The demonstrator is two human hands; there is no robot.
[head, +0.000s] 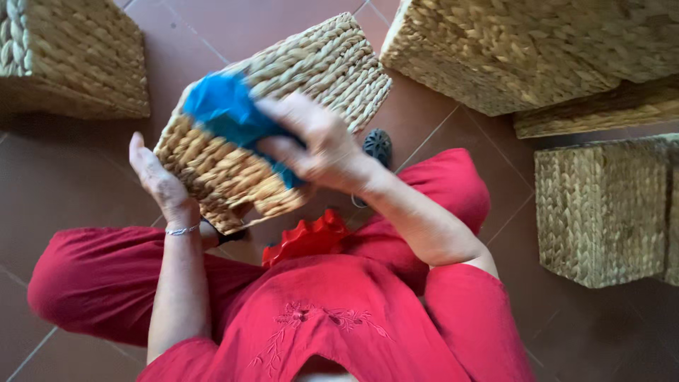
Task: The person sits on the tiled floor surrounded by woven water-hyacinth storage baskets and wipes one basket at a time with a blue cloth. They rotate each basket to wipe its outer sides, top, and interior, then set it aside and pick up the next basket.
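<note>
The basket [283, 113], a woven straw box, is tilted above the person's lap, one corner toward the lower left and its far end toward the upper right. The left hand [159, 180] supports the basket's lower left edge, palm against the weave, fingers flat rather than curled round it. The right hand [318, 145] presses a blue cloth [226, 113] onto the basket's upper face; its grip is clenched on the cloth.

Above and left of the basket there is bare floor [233, 25], brown tile with pale joints, running to a second woven box [71, 56] at the upper left. To the right of the basket the room is tighter: a large woven box [530, 49] stands near its far end, with a flatter one [601, 110] beneath it and another box [601, 212] further right and lower.

Just below the basket's right edge a dark shoe [378, 145] shows on the floor. Under the basket lie the person's red-clad legs [99, 279] and a red frilled thing [308, 237], partly hidden.
</note>
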